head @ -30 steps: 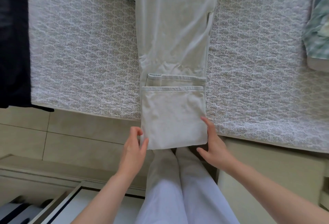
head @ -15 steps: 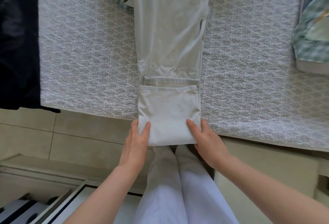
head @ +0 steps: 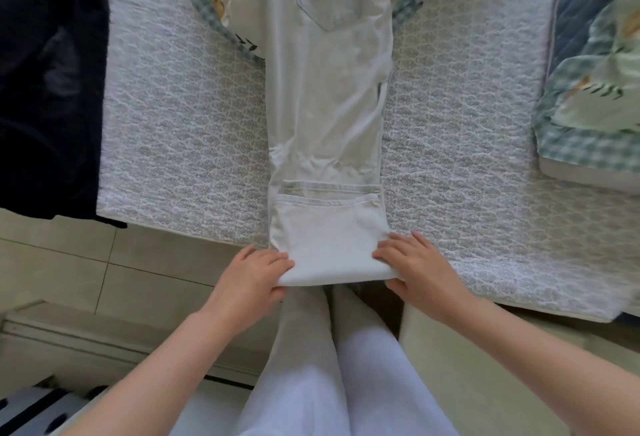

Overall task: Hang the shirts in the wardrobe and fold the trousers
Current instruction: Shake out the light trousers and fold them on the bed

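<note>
left hand (head: 252,276), right hand (head: 420,271) pinch trousers (head: 329,89) fold, thumbs under

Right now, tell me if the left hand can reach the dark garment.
Probably yes: only bedspread and floor lie between the left hand and the dark garment, though it must first release the trousers.

The long off-white denim trousers (head: 329,89) are seen in one plain tone. The quilted bed cover (head: 180,124) is patterned with white and grey medallions. The draped dark fabric (head: 48,72) is shown in near-black navy. The padded cream bedding (head: 588,106) is printed with green leaves and edged in green-and-white gingham. The square floor tiles (head: 52,262) are coloured beige.
</note>
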{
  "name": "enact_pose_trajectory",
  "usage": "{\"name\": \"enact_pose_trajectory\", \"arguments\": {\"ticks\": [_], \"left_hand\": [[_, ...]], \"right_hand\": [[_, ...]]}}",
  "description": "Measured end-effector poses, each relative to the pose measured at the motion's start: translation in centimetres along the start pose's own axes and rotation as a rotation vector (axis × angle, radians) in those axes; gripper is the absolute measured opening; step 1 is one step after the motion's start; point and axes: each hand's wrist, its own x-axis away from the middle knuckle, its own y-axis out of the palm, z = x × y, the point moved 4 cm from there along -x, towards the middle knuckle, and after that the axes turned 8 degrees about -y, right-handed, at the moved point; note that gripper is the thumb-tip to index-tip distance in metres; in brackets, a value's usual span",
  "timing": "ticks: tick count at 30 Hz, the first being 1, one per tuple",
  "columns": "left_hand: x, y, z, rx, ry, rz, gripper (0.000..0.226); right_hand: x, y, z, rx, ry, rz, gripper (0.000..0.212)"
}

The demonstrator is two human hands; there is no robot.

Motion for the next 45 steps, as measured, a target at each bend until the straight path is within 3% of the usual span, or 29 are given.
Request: {"name": "enact_pose_trajectory", "arguments": {"ticks": [6,12,17,26,31,38,42,45], "left_hand": [[-6.6,-6.2,-2.3,0.459,-0.299,-0.137,0.021],[-16.8,-12.2,-5.2,0.933,-0.377,-0.037,0.017],[-25.2,-13.1,-7.0,1.126,-0.392,-0.035,0.018],[-31.9,-9.9,-9.3,1.16,-0.472,0.079,0.027],[-30.2,-7.9,-9.4,1.125,-0.516,0.039,0.067],[-25.8,-3.4,-9.9,0.952,-0.63,-0.135,0.062],[-24.3,-1.5,-10.1,0.767,-0.717,-0.027,0.054],[-23.9,-0.7,-9.9,0.859,-0.786,0.002,0.057]], "right_hand": [[-4.5,-5.0,3.3,-0.414,0.204,0.137,0.027],[-11.4,-9.9,7.4,-0.696,0.411,0.434,0.022],[-17.6,-11.5,11.1,-0.799,0.537,0.589,0.021],[-24.4,-7.6,17.0,-0.996,0.701,0.636,0.027],[-23.6,-5.5,17.4,-1.082,0.729,0.534,0.039],[-18.7,-1.4,15.1,-1.008,0.879,0.418,0.061],[-17.7,1.1,13.7,-1.156,0.995,0.398,0.066],[-18.1,1.6,13.3,-1.191,0.972,0.332,0.063]]}}
